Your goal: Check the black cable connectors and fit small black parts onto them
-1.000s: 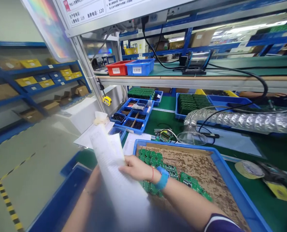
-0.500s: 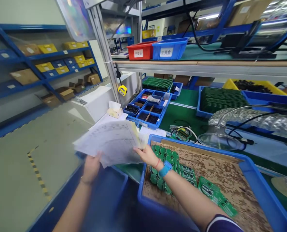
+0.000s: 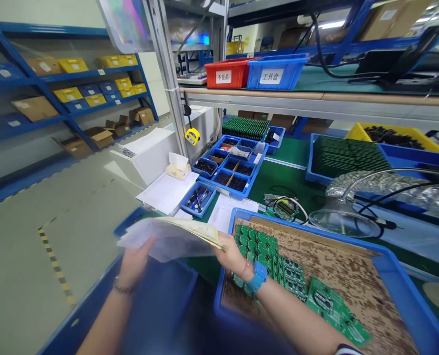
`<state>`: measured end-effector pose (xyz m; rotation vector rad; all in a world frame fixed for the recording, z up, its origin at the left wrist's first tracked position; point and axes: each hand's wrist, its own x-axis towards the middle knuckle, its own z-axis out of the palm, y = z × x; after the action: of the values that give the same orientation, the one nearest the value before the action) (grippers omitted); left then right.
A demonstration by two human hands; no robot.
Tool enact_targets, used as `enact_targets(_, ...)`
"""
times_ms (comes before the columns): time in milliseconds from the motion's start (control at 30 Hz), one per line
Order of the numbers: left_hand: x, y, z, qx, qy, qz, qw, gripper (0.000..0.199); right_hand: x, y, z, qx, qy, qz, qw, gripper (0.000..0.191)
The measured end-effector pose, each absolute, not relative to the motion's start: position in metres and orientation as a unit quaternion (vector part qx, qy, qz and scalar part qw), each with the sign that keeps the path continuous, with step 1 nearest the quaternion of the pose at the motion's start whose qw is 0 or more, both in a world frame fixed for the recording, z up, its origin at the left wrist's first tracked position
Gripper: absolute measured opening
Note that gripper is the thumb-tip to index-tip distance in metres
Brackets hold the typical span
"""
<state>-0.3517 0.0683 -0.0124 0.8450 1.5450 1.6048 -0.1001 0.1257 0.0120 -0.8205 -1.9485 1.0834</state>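
My left hand point(image 3: 136, 259) and my right hand point(image 3: 231, 255) both grip the edges of a loose sheaf of white printed papers point(image 3: 169, 239), held low and nearly flat. The sheets curl, and some yellowed pages show along the upper edge. My right wrist, with a blue wristband, passes over the rim of a blue tray point(image 3: 301, 220). That tray is lined with a speckled brown mat and holds green circuit boards point(image 3: 258, 249). More boards point(image 3: 332, 310) lie close to my right forearm, which hides part of the group.
Beyond the tray stand a blue compartment tray of dark parts point(image 3: 230, 170), a small blue tray of tools point(image 3: 198, 198) and a clear magnifier lens point(image 3: 343, 222). A silver duct hose point(image 3: 389, 190) runs along the right. A blue bin point(image 3: 130, 219) sits below my left hand.
The papers have dropped from a raised, tilted position to a low, nearly flat one, and their sheets now bend over. Both hands have moved closer to the blue tray's near corner.
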Motion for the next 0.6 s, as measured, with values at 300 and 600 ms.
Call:
enact_targets(300, -0.320, 0.068, -0.011, 0.326, 0.602, 0.628, 0.371, 0.051, -0.113, 0.115, 0.015, -0.375, -0.681, 0.468, 0.420, 0.036)
enact_targets(600, -0.340, 0.075, -0.034, 0.406, 0.624, 0.490, 0.453, 0.042, -0.088, 0.130, -0.028, -0.370, -0.658, 0.562, 0.338, 0.034)
